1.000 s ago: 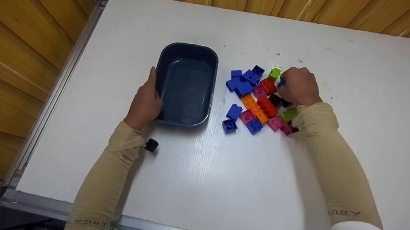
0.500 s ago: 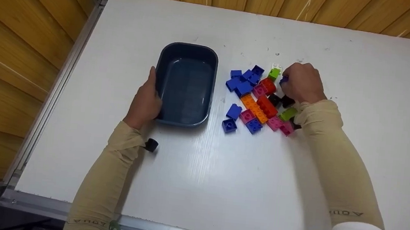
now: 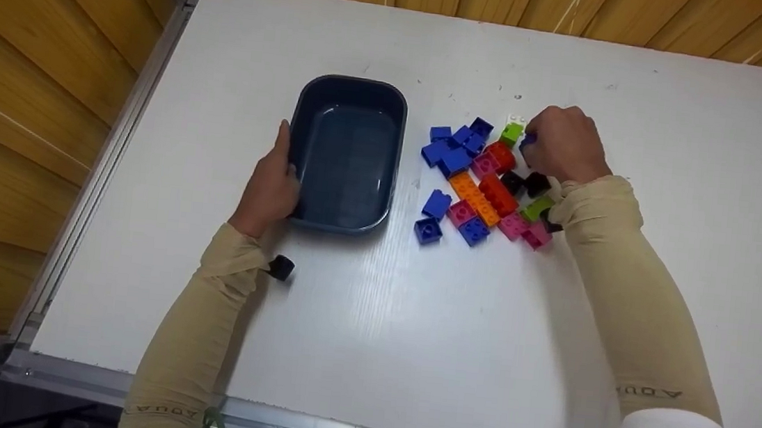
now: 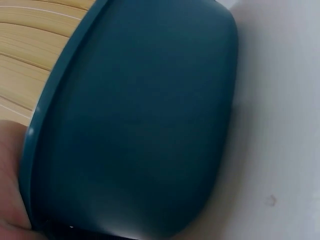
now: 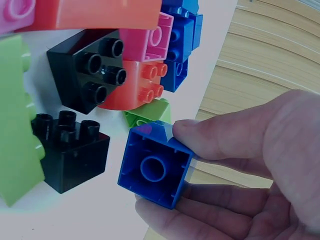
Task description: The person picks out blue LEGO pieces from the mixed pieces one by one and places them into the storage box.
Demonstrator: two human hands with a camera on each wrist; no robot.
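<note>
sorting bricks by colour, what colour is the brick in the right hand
Blue. The brick, pinched by the right hand, shows best in the right wrist view.

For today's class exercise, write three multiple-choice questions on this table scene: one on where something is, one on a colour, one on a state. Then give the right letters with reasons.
1. Where does the left hand rest?
A. Against the near left side of the dark blue tub
B. On the brick pile
C. Off the white table

2. What colour is the brick pinched by the right hand?
A. Pink
B. Blue
C. Orange

3. What is the state of the tub?
A. Full of bricks
B. Upside down
C. Upright with nothing in it

Answers:
1 A: the head view shows the palm against the tub's side wall.
2 B: the right wrist view shows thumb and fingers closed on a blue brick, its hollow underside towards the camera.
3 C: the head view looks into its bare bottom, and the bricks lie on the table to its right.
</note>
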